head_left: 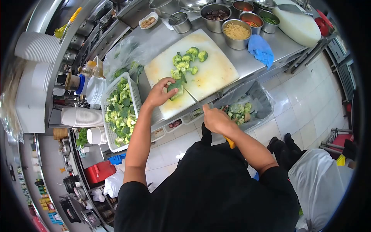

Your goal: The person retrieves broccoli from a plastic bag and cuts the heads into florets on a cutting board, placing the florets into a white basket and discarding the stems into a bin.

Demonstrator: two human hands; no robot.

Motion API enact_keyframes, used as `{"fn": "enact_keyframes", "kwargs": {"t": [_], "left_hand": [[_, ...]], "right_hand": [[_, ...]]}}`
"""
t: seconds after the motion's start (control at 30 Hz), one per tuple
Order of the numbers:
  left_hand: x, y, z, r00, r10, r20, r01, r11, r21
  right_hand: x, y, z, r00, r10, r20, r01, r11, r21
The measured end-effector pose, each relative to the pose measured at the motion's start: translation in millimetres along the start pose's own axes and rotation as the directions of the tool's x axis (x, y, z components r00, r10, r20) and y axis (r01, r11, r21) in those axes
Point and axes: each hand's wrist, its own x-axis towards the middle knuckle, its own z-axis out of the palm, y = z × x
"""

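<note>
My left hand point(157, 94) is closed around a head of broccoli point(177, 88) near the left front part of the white cutting board point(216, 71). In my right hand point(217, 120), just past the board's front edge, is a knife point(192, 96); its blade slants up to the left and its tip is at the broccoli. My right fingers hide the handle. Cut broccoli florets point(187, 61) lie in a loose group just beyond my left hand. To the left, a white plastic basket point(136, 96) is heaped with more florets point(123, 112).
Below the counter's front edge stands a lined bin point(266, 101) with vegetable scraps. Steel containers, one with yellow strips point(236, 31), line the back. A blue cloth point(261, 50) hangs over the edge. Another person point(319, 174) is at the lower right. Stacked white bowls point(82, 117) stand left.
</note>
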Motion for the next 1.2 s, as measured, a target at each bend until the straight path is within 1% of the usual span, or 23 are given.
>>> {"fn": "enact_keyframes", "kwargs": {"t": [0.1,0.13,0.2,0.33,0.4,0.43,0.5,0.53,0.6,0.63,0.7,0.73,0.8,0.83,0.9,0.93,1.0,1.03,1.07,1.1,1.13,1.17,1.2], "left_hand": [[7,13,0,0.996,0.005,0.094,-0.014,0.995,0.103],[9,12,1,0.995,0.004,0.101,-0.015,0.994,0.105],[11,12,-1,0.982,0.123,0.14,-0.145,0.977,0.157],[8,18,-1,0.961,0.176,0.214,-0.222,0.952,0.213],[7,22,-1,0.934,0.245,0.26,-0.322,0.894,0.313],[6,25,1,0.933,0.248,0.26,-0.324,0.893,0.313],[5,33,4,0.938,0.121,0.326,-0.238,0.907,0.347],[2,43,5,0.937,0.124,0.326,-0.24,0.907,0.346],[-4,60,6,0.956,0.052,0.29,-0.158,0.921,0.357],[-3,52,5,0.957,0.056,0.284,-0.16,0.92,0.357],[-7,19,3,0.97,0.203,0.134,-0.235,0.924,0.301],[-10,8,3,0.972,0.198,0.124,-0.228,0.925,0.305],[-18,-6,1,0.949,0.313,-0.031,-0.287,0.9,0.327],[-24,-7,1,0.952,0.305,-0.039,-0.276,0.903,0.329],[-38,-8,6,0.938,0.3,-0.172,-0.205,0.883,0.422],[-46,-7,10,0.94,0.292,-0.175,-0.197,0.885,0.422],[-57,-5,18,0.92,0.217,-0.327,-0.037,0.877,0.479],[-59,-12,22,0.92,0.211,-0.332,-0.028,0.877,0.48],[-62,-21,28,0.925,0.073,-0.373,0.042,0.956,0.29],[-64,-22,31,0.919,-0.07,-0.387,0.112,0.99,0.087],[-64,-23,36,0.896,-0.054,-0.44,0.077,0.996,0.034],[-64,-25,36,0.894,-0.059,-0.444,0.082,0.996,0.034],[-63,-26,36,0.893,-0.003,-0.449,0.051,0.994,0.095]], "right_hand": [[-2,7,3,0.999,-0.026,-0.033,0.027,0.999,0.023],[-4,8,3,0.999,-0.022,-0.033,0.024,0.999,0.031],[-8,8,1,0.999,-0.038,-0.032,0.04,0.998,0.044],[-9,4,0,0.999,-0.054,0.0,0.054,0.997,0.053],[-1,3,7,0.998,-0.056,-0.007,0.056,0.998,-0.017],[4,2,11,0.998,-0.055,-0.01,0.055,0.998,-0.017],[17,0,22,0.995,-0.063,-0.079,0.062,0.998,-0.013],[26,1,29,0.995,-0.061,-0.081,0.06,0.998,-0.014],[41,0,32,0.983,-0.136,-0.124,0.125,0.987,-0.098],[46,-2,24,0.982,-0.139,-0.127,0.126,0.987,-0.104],[52,-8,6,0.997,0.044,0.057,-0.051,0.991,0.125],[55,-9,-1,0.998,0.036,0.06,-0.043,0.992,0.118],[61,-5,-10,0.995,0.093,0.039,-0.1,0.969,0.226],[66,-2,-13,0.995,0.087,0.047,-0.095,0.971,0.22],[75,5,-17,0.997,0.075,0.004,-0.074,0.967,0.244],[77,6,-17,0.997,0.071,0.012,-0.072,0.968,0.242],[81,6,-19,0.995,0.09,-0.051,-0.073,0.96,0.27],[79,5,-19,0.995,0.084,-0.045,-0.069,0.961,0.266],[75,5,-18,0.998,0.07,-0.01,-0.065,0.968,0.244],[71,3,-18,0.998,0.056,0.026,-0.06,0.973,0.221],[67,2,-18,0.998,0.049,0.031,-0.055,0.975,0.217],[63,1,-17,0.998,0.043,0.054,-0.052,0.983,0.178],[59,1,-14,0.996,0.039,0.076,-0.049,0.989,0.139]]}}
